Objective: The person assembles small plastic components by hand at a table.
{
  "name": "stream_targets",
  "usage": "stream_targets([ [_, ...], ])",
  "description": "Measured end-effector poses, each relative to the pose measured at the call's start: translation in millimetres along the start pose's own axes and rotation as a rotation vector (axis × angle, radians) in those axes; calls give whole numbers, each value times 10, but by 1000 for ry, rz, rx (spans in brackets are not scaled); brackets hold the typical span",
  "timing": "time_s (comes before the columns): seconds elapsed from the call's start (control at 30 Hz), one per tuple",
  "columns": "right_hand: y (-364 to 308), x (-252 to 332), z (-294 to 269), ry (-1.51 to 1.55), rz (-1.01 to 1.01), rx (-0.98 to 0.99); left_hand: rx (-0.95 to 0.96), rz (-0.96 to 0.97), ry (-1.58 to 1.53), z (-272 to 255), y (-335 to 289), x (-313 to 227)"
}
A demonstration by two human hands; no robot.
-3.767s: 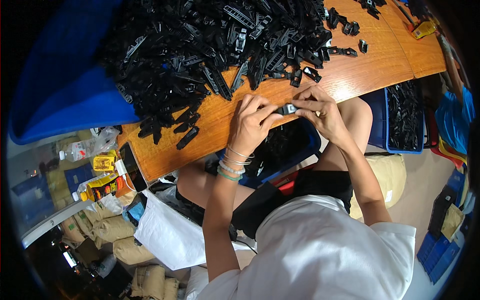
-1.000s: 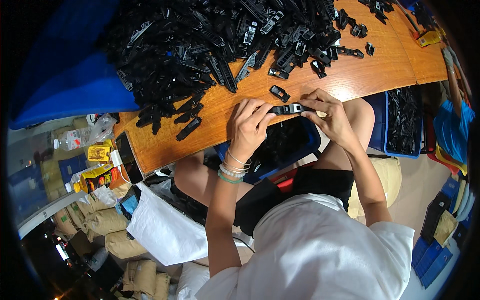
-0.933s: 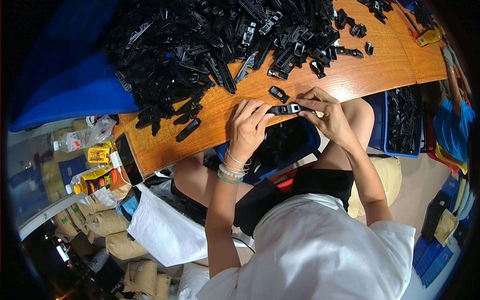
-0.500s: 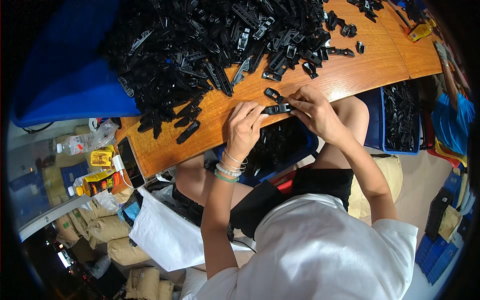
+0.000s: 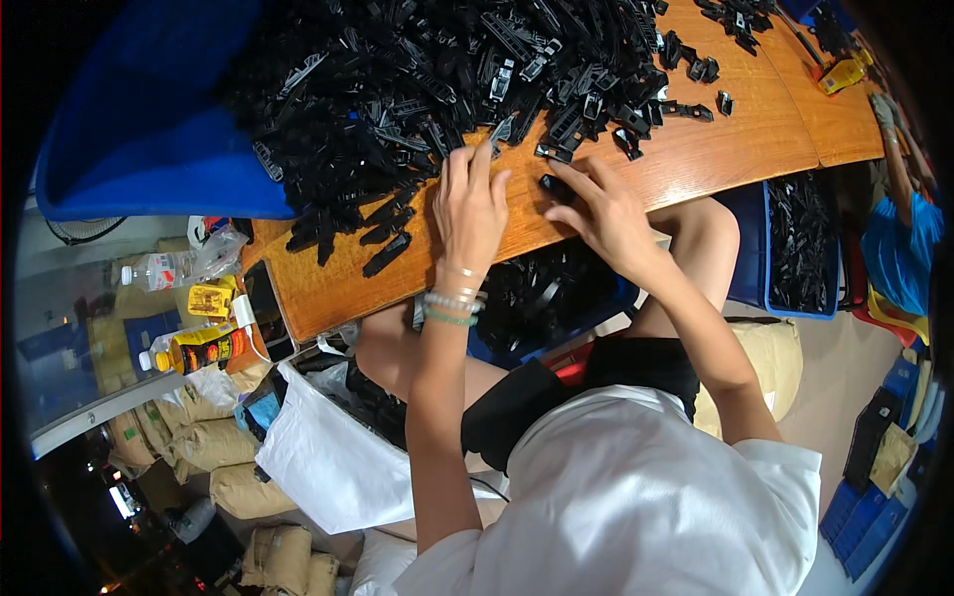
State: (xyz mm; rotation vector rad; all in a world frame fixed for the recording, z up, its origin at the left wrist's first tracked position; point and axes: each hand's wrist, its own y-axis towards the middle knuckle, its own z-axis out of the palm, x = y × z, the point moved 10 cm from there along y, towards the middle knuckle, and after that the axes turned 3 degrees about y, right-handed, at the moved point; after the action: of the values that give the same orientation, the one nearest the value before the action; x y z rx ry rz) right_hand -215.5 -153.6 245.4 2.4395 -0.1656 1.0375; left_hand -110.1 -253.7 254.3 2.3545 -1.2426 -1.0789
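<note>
Near the centre top of the frame, the left hand (image 5: 470, 207) lies flat on the wooden table (image 5: 715, 149), fingers spread and reaching up into the lower edge of the pile of black plastic parts (image 5: 427, 79); its fingertips touch a part with a pale metal piece at the pile's rim, though whether it grips anything cannot be told. Just right of it, the right hand (image 5: 608, 214) rests on the table with its fingers closed around a small black part (image 5: 556, 185), which sits on the bare wood just below the pile's edge.

The pile fills the upper centre and spills rightward in loose pieces; a strip of bare wood runs between the pile and the table's near edge, widest to the right of the right hand. A few stray black parts (image 5: 386, 255) lie lower left of the left hand, close to the table's front edge. Below that edge, between the person's knees, a blue bin (image 5: 596, 298) holds more black parts, and a second blue tray (image 5: 755, 258) of them stands at the right. Bottles (image 5: 194, 348) crowd the far left.
</note>
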Motion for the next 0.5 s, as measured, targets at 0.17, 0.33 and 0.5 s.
stream_targets([
  [0.17,80,-181,165,40,101,0,97,28,329,197,25,44],
  [0.33,-177,-474,-147,74,103,-142,201,-289,34,183,-360,113],
  [0.5,-269,-399,-325,-220,193,-142,102,-92,1,52,-302,-10],
])
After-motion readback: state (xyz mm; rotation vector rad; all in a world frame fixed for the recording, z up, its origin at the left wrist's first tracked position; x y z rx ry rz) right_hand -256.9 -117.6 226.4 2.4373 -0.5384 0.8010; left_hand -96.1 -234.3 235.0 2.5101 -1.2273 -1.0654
